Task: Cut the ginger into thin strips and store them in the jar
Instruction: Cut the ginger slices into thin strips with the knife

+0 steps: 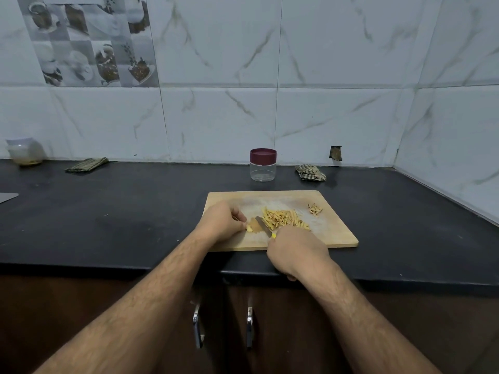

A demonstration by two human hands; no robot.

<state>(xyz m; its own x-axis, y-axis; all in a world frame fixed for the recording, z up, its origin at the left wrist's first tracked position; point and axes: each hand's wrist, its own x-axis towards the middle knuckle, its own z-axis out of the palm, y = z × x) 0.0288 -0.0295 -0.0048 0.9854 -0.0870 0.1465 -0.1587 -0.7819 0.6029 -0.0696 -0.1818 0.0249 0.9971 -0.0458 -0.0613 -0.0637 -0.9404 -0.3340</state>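
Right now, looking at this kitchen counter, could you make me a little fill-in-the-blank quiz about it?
1. The jar behind the cutting board has its lid ____.
2. The knife is held by the ____ hand.
3. The left hand holds a small piece of ____.
4. The pile of strips lies on the ____.

Missing words: on; right; ginger; cutting board

Beyond the right hand (295, 252), the path to the jar (263, 165) is blocked by ginger strips (283, 218); bare surface (405, 211) is left rightward.
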